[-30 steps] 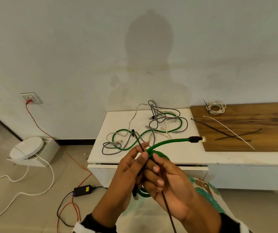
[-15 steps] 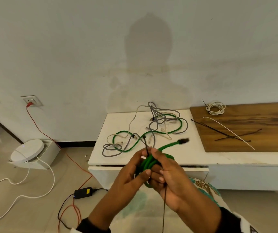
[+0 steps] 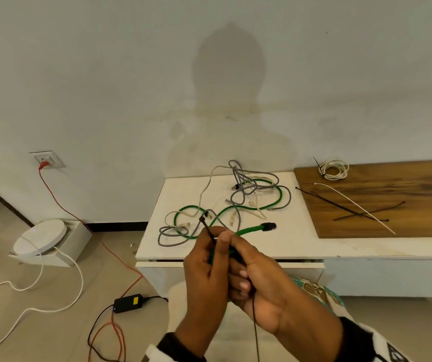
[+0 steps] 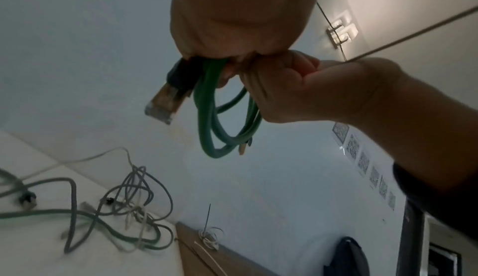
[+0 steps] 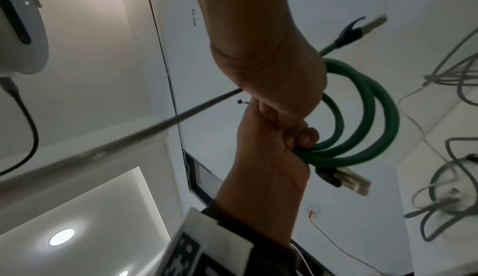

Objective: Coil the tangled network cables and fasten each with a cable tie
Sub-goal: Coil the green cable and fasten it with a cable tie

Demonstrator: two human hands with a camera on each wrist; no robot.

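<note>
Both hands meet in front of the white table (image 3: 288,244). My left hand (image 3: 204,265) has its fingers curled round a small green cable coil (image 5: 362,129), seen also in the left wrist view as the green coil (image 4: 225,116). My right hand (image 3: 259,280) grips a black cable tie (image 3: 208,228) against the coil. The tie's head pokes up to the left and its tail (image 3: 255,333) hangs down. One coil end with a black connector (image 3: 268,226) sticks out to the right. Most of the coil is hidden by the hands in the head view.
Tangled grey, green and cream cables (image 3: 235,202) lie on the table. On the wooden board (image 3: 405,194) lie spare black ties (image 3: 340,205), a white tie (image 3: 353,203) and a tied white coil (image 3: 333,169). A power adapter (image 3: 128,303) and a white device (image 3: 39,236) sit on the floor.
The hands have closed together round the green coil. The loose connector end has drawn in closer to them. The tie now stands shorter above the fingers.
</note>
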